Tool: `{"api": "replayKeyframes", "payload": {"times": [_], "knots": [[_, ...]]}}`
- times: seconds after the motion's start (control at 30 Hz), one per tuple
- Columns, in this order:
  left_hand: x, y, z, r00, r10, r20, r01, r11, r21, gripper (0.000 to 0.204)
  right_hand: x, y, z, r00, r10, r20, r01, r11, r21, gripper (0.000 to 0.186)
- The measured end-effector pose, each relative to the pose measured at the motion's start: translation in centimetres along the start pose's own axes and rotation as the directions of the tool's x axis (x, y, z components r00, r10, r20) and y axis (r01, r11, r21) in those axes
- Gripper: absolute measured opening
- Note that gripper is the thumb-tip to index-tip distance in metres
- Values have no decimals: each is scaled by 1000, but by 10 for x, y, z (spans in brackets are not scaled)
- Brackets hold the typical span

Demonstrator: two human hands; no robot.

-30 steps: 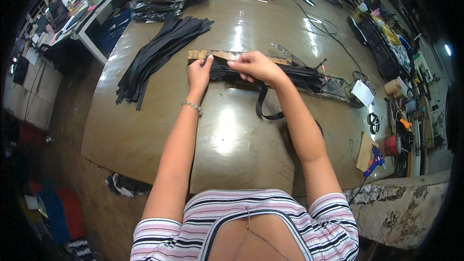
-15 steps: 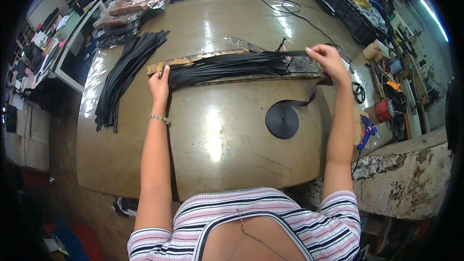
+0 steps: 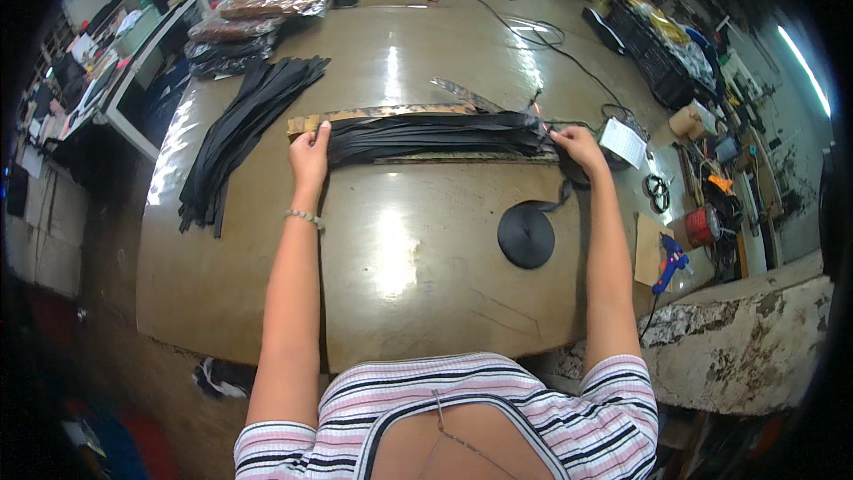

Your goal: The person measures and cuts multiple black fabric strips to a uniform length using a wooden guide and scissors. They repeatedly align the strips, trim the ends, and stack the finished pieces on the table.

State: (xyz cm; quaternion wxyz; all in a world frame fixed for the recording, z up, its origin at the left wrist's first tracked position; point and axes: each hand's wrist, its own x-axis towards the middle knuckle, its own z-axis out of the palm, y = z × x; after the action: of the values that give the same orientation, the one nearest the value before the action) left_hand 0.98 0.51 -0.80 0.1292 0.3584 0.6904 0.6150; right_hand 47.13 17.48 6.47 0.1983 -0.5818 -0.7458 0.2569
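A thick layer of flat black straps (image 3: pixel 435 135) lies lengthwise over a long worn wooden board (image 3: pixel 382 112). At the board's left end my left hand (image 3: pixel 308 158) pinches the strap ends between thumb and fingers. My right hand (image 3: pixel 582 149) is closed on a black strap at the right end, next to a thin upright dark rod (image 3: pixel 537 102) with a small red glow by it. From near that hand the strap runs down to a coiled roll of black strap (image 3: pixel 526 236) lying flat on the table.
Cut black straps (image 3: pixel 244 138) lie heaped at the left, below plastic-wrapped packages (image 3: pixel 258 13). On the right are a white card (image 3: pixel 624 142), black scissors (image 3: pixel 657 192), a blue glue gun (image 3: pixel 671 262) and a red spool (image 3: pixel 702 226). A dark cable (image 3: pixel 577 60) crosses the far table (image 3: pixel 418 36).
My right hand has come left and lower, to the right end of the straps, and the strap that stretched out to it no longer extends beyond them. My left hand stays at the board's end.
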Motion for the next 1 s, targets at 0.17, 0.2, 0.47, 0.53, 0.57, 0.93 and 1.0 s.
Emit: {"api": "replayKeyframes", "payload": {"times": [0.17,0.2,0.47,0.53,0.57,0.93,1.0], "knots": [[-9,5,-2,989,148,-26,-148,989,-10,41,-34,-139,-21,888,-327,-325,343,939,-7,33],[-11,7,-3,996,84,10,-84,996,-34,40,-39,-173,-10,899,-375,-227,400,914,72,31],[-15,9,-13,974,-81,212,140,950,-278,27,0,-300,206,867,-433,247,330,870,365,27],[-12,7,-11,989,-28,144,58,976,-212,30,13,-291,228,922,-320,219,266,933,241,30],[-10,6,-9,996,10,88,5,987,-163,32,17,-289,235,898,-400,184,343,898,276,30],[-3,1,-2,994,-95,59,100,992,-76,40,-49,-261,131,586,-383,714,118,912,393,37],[-2,0,-3,997,-61,41,62,998,-24,42,-92,-229,90,517,-391,761,74,907,415,34]]}}
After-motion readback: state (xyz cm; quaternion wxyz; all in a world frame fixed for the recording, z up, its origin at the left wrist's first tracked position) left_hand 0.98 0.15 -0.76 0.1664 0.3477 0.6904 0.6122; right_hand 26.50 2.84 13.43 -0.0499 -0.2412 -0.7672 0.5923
